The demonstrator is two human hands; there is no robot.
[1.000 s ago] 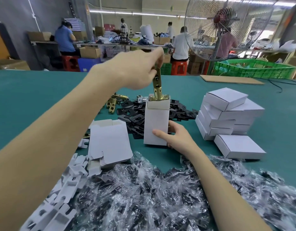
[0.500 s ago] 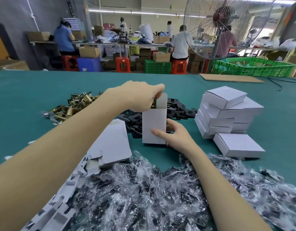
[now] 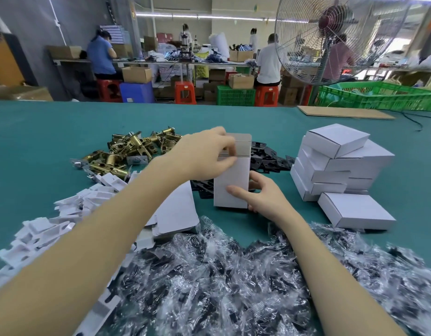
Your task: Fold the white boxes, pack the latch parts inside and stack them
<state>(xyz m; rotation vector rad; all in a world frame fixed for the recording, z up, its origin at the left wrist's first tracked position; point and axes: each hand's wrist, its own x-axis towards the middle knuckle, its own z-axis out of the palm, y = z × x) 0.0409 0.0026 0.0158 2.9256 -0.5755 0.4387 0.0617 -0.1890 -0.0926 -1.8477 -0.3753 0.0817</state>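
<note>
A white box [image 3: 231, 184] stands upright on the green table [image 3: 52, 132], near the middle of the view, with its top flap [image 3: 242, 144] raised and showing a brownish inner face. The right hand [image 3: 263, 197] grips the box low on its right side, thumb across the front face and fingers curled behind. The left hand [image 3: 204, 154] is at the box's upper left corner, its fingertips pinching at the rim of the open top just under the flap; what lies inside the box is hidden. Behind and to the left of the box lies a heap of brass latch parts [image 3: 134, 149], and just behind the box, spreading to its right, a scatter of black plates [image 3: 267, 157]. Well to the right stands a stack of closed white boxes [image 3: 340, 163], with one more closed box [image 3: 357, 212] lying flat on the table in front of it. Beneath the left forearm lie flat unfolded box blanks [image 3: 175, 212], and farther left a pile of white card inserts [image 3: 64, 214]. Along the near edge of the table spreads a mass of clear plastic bags holding dark pieces [image 3: 221, 282]. Beyond the table a large pedestal fan [image 3: 330, 37] stands beside a green crate [image 3: 379, 95], and people sit at benches on red stools [image 3: 185, 92].
</note>
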